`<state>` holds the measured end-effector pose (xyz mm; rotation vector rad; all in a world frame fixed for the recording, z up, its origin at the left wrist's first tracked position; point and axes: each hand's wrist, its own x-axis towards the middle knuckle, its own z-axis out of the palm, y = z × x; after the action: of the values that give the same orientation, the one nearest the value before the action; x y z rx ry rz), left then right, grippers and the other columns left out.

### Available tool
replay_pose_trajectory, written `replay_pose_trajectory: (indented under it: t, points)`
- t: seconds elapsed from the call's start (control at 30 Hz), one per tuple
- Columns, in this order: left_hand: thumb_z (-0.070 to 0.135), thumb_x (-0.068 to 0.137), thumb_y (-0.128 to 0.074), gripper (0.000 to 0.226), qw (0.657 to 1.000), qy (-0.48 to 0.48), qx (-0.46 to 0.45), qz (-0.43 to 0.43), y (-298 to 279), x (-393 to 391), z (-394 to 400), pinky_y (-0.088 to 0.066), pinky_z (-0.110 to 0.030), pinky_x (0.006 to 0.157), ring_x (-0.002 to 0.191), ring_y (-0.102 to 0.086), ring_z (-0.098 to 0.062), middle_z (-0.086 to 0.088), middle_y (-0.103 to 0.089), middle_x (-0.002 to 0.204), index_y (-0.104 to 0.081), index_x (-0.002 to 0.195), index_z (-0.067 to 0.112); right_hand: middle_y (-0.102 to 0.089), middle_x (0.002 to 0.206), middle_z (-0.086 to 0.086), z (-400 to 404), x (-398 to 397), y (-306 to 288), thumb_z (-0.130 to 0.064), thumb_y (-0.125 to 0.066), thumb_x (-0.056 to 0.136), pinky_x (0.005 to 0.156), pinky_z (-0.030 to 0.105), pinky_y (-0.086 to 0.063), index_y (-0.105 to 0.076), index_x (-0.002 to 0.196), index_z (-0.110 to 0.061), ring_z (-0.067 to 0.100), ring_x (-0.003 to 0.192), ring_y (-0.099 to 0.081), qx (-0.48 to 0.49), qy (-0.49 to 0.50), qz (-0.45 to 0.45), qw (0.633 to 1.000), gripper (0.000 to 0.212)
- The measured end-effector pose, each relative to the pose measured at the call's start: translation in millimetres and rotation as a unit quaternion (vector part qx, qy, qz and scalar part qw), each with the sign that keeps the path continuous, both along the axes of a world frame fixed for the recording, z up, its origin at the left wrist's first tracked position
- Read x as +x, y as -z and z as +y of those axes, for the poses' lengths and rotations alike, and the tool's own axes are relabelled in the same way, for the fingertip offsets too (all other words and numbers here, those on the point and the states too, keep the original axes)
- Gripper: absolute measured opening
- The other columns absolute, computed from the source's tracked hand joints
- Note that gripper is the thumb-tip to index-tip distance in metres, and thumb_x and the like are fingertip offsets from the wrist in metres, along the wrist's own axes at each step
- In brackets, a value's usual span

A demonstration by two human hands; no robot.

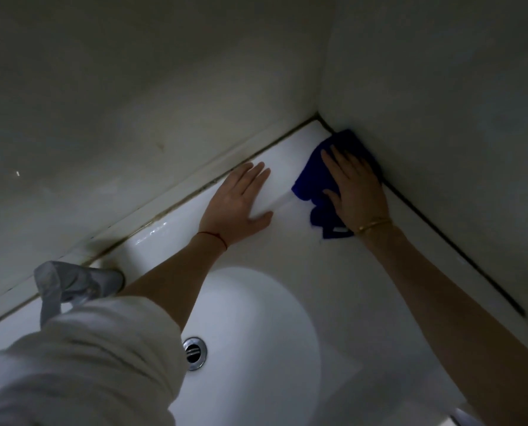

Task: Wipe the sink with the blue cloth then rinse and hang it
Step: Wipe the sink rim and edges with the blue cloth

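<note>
A white sink [333,272] fills the lower part of the head view, with its round basin and a metal drain [195,352]. The blue cloth [318,176] lies on the sink's flat top in the far right corner, against the wall. My right hand [356,189] lies flat on the cloth, palm down, and presses it against the surface. My left hand [241,201] rests flat on the bare sink top just left of the cloth, fingers apart, holding nothing.
Two walls meet at the corner [318,115] behind the cloth, with dark sealant lines along the sink's edges. The tap [72,284] wrapped in pale material stands at the left by the wall. My left sleeve [81,364] hides the lower left.
</note>
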<state>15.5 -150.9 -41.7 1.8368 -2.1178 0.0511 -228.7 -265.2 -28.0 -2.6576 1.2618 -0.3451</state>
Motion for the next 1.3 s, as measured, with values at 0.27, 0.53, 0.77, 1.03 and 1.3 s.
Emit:
replay_pose_trajectory:
  t: [0.27,0.53,0.77,1.03,1.3]
  points:
    - [0.045,0.085,-0.065,0.076,1.0,-0.006,-0.002,0.014,1,0,-1,-0.03,-0.041,0.118,0.143,-0.034,-0.031,-0.01,-0.042,0.153,-0.042,0.148,0.007,-0.037,0.151,0.012,68,-97,4,-0.02,-0.064,0.088,0.109,0.05,-0.033,-0.034,0.147,-0.011,0.033,0.13,-0.044,-0.031,0.035,0.003,0.999,0.067]
    - [0.048,0.088,-0.059,0.075,1.0,0.0,-0.009,-0.005,2,0,0,-0.031,-0.043,0.118,0.144,-0.034,-0.031,-0.013,-0.043,0.152,-0.041,0.147,0.005,-0.034,0.152,0.012,19,-31,3,-0.021,-0.061,0.09,0.112,0.046,-0.027,-0.031,0.148,-0.009,0.033,0.133,-0.04,-0.006,0.009,0.006,1.0,0.066]
    - [0.047,0.088,-0.061,0.073,1.0,0.0,-0.021,0.003,4,2,-1,-0.034,-0.045,0.116,0.143,-0.037,-0.031,-0.012,-0.044,0.151,-0.044,0.146,0.005,-0.038,0.15,0.011,88,-121,-1,-0.021,-0.064,0.088,0.11,0.045,-0.033,-0.03,0.149,-0.011,0.032,0.126,-0.046,-0.026,0.042,0.026,0.998,0.07]
    - [0.047,0.087,-0.062,0.075,1.0,0.0,-0.014,-0.003,2,0,0,-0.033,-0.045,0.117,0.143,-0.035,-0.032,-0.013,-0.043,0.152,-0.042,0.147,0.005,-0.037,0.151,0.013,31,-41,3,-0.02,-0.061,0.09,0.11,0.047,-0.029,-0.032,0.148,-0.009,0.034,0.13,-0.043,-0.013,0.031,0.011,0.999,0.065]
    - [0.044,0.087,-0.064,0.073,0.999,0.009,-0.033,0.006,4,0,-2,-0.035,-0.046,0.115,0.141,-0.039,-0.034,-0.014,-0.046,0.149,-0.046,0.144,0.003,-0.035,0.152,0.01,57,-85,1,-0.024,-0.053,0.095,0.111,0.044,-0.028,-0.032,0.148,-0.011,0.031,0.131,-0.042,-0.033,0.013,0.031,0.999,0.058]
